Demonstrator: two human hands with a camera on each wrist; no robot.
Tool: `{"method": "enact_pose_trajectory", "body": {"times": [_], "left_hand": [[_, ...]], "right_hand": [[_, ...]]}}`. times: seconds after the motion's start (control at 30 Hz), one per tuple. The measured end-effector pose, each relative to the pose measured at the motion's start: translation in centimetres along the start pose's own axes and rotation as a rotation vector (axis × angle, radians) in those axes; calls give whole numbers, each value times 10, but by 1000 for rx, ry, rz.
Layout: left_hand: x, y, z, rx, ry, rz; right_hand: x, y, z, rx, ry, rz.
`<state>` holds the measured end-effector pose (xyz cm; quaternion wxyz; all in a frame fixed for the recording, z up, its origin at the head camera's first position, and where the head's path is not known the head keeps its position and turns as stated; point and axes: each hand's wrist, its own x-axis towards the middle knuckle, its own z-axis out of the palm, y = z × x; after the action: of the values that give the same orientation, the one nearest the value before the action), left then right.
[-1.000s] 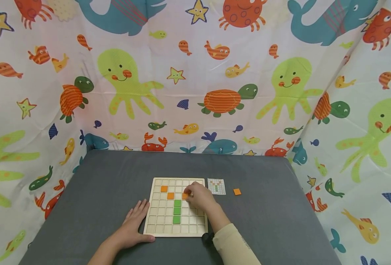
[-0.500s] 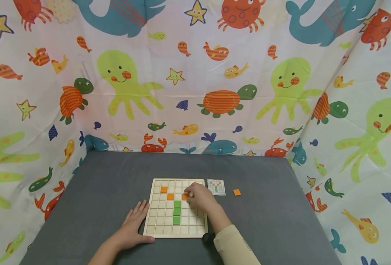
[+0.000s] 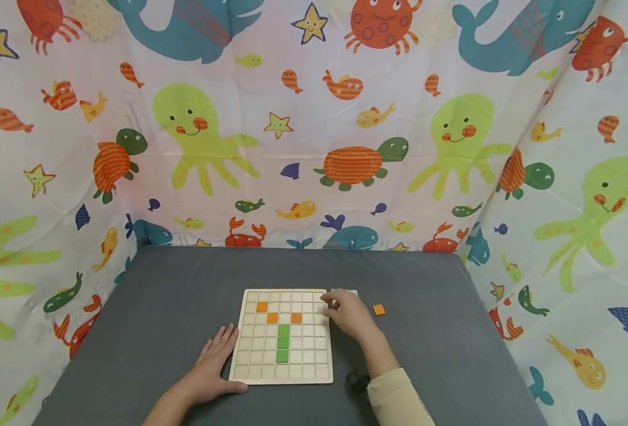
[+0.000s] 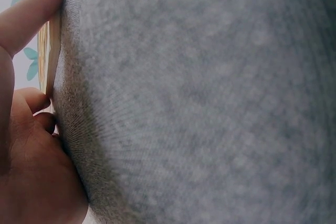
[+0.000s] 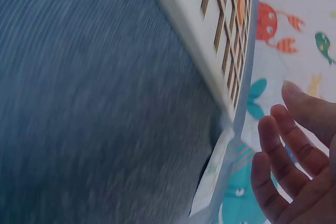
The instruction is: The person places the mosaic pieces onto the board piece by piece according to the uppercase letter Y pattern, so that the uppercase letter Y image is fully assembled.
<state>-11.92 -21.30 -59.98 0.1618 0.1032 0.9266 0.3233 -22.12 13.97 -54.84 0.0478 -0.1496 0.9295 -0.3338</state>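
Note:
A wooden grid board lies on the grey table. Three green tiles make a column in its middle, with an orange tile up and to the right of them and two more orange ones up to the left. My left hand rests at the board's left edge, fingers straight, thumb by the near corner. Above the board's right edge, my right hand holds nothing, its fingers loosely bent, as the right wrist view confirms. A small pattern card is mostly hidden under that hand in the head view.
One loose orange tile lies on the table to the right of the card. Behind the table hangs a curtain printed with sea animals. A small black object sits at the right wrist.
My right hand has let go of the orange tile in the board and moved right, over the board's edge and the card. The left hand stays put.

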Motion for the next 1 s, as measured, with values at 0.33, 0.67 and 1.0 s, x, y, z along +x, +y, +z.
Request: {"method": "enact_pose_trajectory", "body": {"times": [0.33,0.67,1.0], "left_hand": [[0,-4,2,1,-4,-17],[-2,0,-2,-12,-2,10],[0,-4,1,-2,12,14]], "right_hand": [[-18,27,-19,37,115,78],[-31,60,-38,-5,183,145],[-38,82,-50,-18,191,161]]}}
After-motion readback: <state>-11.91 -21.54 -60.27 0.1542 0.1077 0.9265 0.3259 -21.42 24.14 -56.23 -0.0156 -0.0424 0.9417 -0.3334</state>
